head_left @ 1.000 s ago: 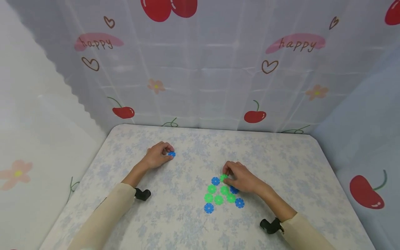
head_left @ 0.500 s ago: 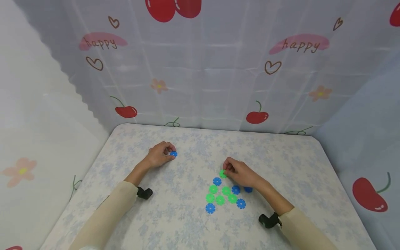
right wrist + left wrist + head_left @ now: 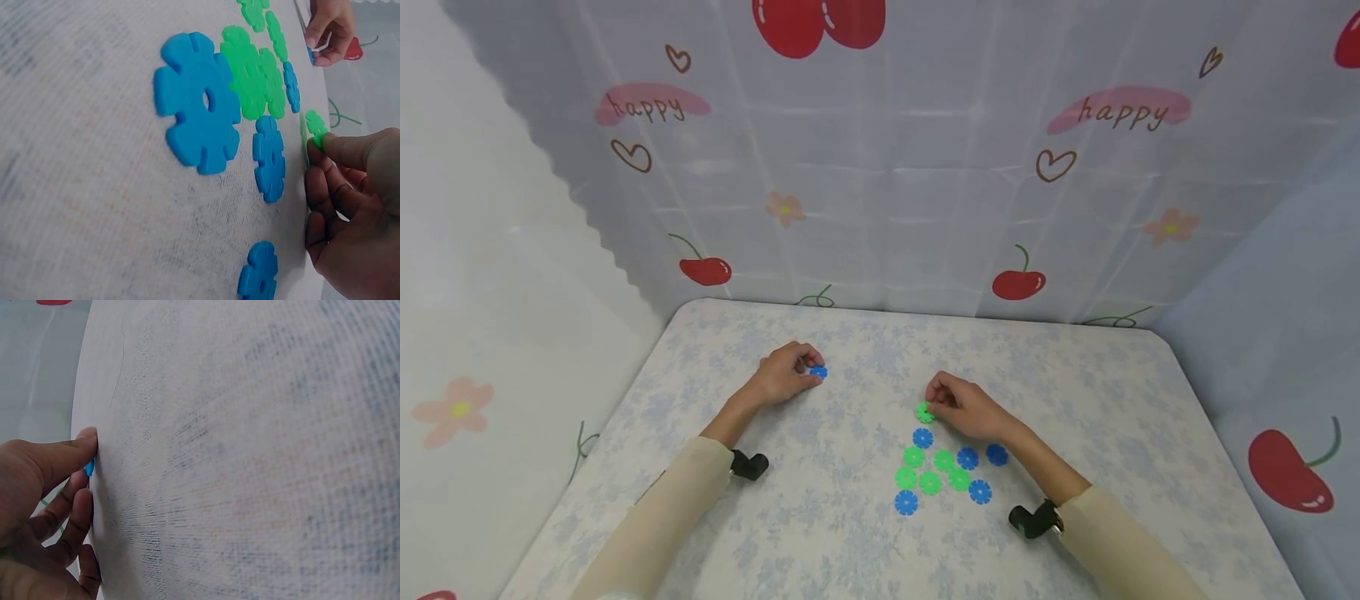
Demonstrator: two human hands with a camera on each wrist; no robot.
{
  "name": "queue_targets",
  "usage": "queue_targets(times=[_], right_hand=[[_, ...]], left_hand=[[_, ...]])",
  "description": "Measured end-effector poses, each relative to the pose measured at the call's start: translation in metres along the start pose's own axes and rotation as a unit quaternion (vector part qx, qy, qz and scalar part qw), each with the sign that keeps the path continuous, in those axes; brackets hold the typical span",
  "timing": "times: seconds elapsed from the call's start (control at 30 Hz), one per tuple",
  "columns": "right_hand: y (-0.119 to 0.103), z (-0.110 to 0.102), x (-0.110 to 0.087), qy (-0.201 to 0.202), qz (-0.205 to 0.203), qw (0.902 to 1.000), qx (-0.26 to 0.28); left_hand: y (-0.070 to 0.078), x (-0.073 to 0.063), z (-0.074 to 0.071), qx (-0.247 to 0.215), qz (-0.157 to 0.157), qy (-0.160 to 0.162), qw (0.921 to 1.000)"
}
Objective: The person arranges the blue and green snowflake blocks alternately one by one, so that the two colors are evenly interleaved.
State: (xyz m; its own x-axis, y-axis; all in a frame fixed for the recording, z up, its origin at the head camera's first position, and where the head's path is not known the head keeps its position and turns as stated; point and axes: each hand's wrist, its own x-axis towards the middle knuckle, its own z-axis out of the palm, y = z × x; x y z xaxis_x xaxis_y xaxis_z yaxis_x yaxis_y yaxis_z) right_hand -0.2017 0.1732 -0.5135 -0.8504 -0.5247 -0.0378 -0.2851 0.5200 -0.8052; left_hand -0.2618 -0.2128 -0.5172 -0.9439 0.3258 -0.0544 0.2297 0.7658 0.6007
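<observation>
At the far left of the table, my left hand (image 3: 781,372) pinches a blue notched plastic disc (image 3: 819,372) between thumb and fingertips. Only a sliver of that disc (image 3: 89,467) shows in the left wrist view, the rest hidden by the fingers. Just beyond the group of discs, my right hand (image 3: 967,406) holds a green notched disc (image 3: 922,413) by its edge. In the right wrist view this green disc (image 3: 317,127) is tilted up at the thumb tip. A blue disc (image 3: 922,437) lies close below it on the table.
Several green discs (image 3: 930,483) lie flat in a close cluster, with blue discs around them, one at the near left (image 3: 906,502) and one by the right forearm (image 3: 997,454). Cherry-printed curtains (image 3: 880,208) stand behind the floral-covered table (image 3: 820,500).
My right hand has carried the green disc left and slightly away from the cluster, uncovering blue discs at the right. The left hand with its blue disc stays almost in place.
</observation>
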Motion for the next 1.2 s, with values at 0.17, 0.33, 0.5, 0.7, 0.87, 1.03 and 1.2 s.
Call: queue_targets(times=[0.17,0.33,0.5,0.7,0.87,1.03,1.2], right_hand=[[-0.004,0.003,0.006,0.0,0.009,1.0,0.0],[-0.006,0.004,0.013,0.003,0.013,0.9999,0.0],[-0.007,0.005,0.021,0.004,0.003,1.0,-0.005],[-0.007,0.007,0.032,0.003,-0.001,1.0,-0.003],[-0.009,0.009,0.043,0.001,-0.006,1.0,0.002],[-0.012,0.012,0.055,-0.003,0.0,1.0,0.002],[-0.014,0.017,0.066,-0.001,0.009,1.0,-0.004]], left_hand=[[0.0,-0.001,-0.001,-0.002,0.006,0.004,1.0],[0.0,-0.001,-0.002,-0.007,0.002,0.002,1.0],[-0.002,0.0,-0.001,-0.017,0.0,0.003,0.9998],[-0.003,0.001,0.0,-0.018,0.001,0.005,0.9998],[-0.002,0.0,-0.001,-0.019,-0.002,0.002,0.9998],[-0.002,-0.001,0.001,-0.021,-0.001,0.009,0.9997],[-0.002,-0.002,0.001,-0.03,-0.007,0.015,0.9994]])
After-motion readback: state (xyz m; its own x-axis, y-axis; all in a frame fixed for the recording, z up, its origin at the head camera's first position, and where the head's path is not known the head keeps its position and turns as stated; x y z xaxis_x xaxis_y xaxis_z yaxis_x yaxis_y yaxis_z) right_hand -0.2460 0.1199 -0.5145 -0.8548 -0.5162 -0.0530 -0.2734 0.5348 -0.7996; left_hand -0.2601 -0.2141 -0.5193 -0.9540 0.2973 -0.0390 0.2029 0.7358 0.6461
